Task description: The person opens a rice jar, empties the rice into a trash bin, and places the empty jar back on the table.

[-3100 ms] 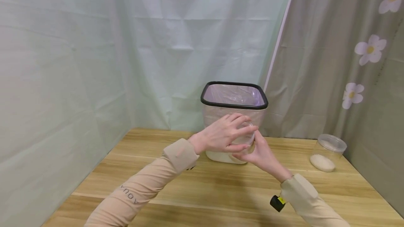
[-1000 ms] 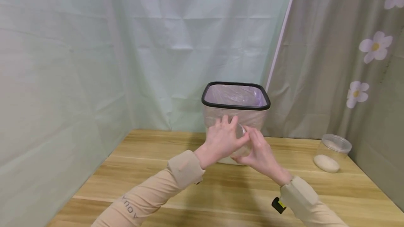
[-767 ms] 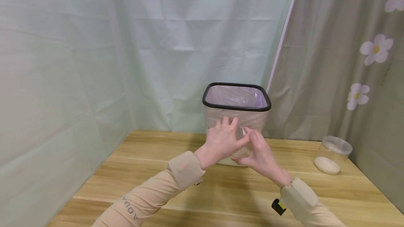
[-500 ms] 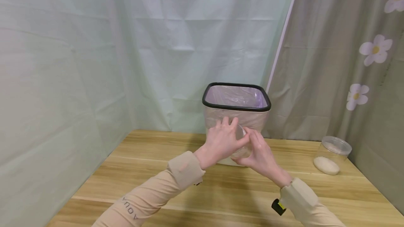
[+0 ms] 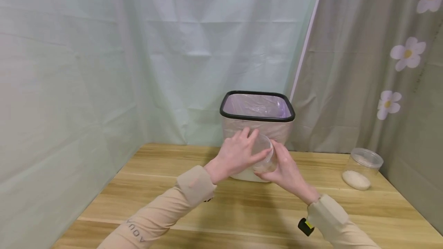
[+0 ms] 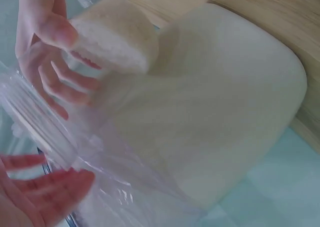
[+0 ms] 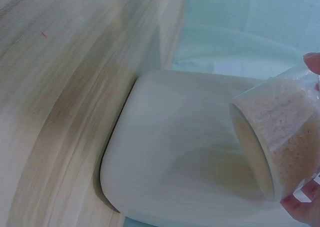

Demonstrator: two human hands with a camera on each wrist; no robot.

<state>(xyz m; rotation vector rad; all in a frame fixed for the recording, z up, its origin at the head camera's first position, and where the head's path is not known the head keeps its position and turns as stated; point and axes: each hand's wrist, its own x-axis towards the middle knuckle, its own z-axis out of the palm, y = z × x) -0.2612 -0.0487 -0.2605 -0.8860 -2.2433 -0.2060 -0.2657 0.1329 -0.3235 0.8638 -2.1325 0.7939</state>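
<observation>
A clear plastic jar (image 5: 264,160) part-filled with white rice is tilted in front of the bin, its ribbed clear lid (image 6: 42,122) towards my left hand. My right hand (image 5: 287,170) holds the jar with fingers and thumb round its side; in the right wrist view the rice (image 7: 295,127) shows through the wall. My left hand (image 5: 237,153) spreads fairly straight fingers around the lid, thumb reaching over it and fingertips (image 6: 82,182) right at its edge. The white bin (image 5: 257,128), with a black rim and a clear liner, stands upright behind both hands.
A second lidded clear jar (image 5: 361,168) with a little white rice stands at the table's right. The wooden table (image 5: 166,172) runs back to a pale curtain (image 5: 207,49) and a grey flowered curtain (image 5: 342,68).
My left hand has drawn slightly left from its closer clasp over the jar, so more of the lid shows. The right hand and jar stay nearly where they were; the bin has not moved.
</observation>
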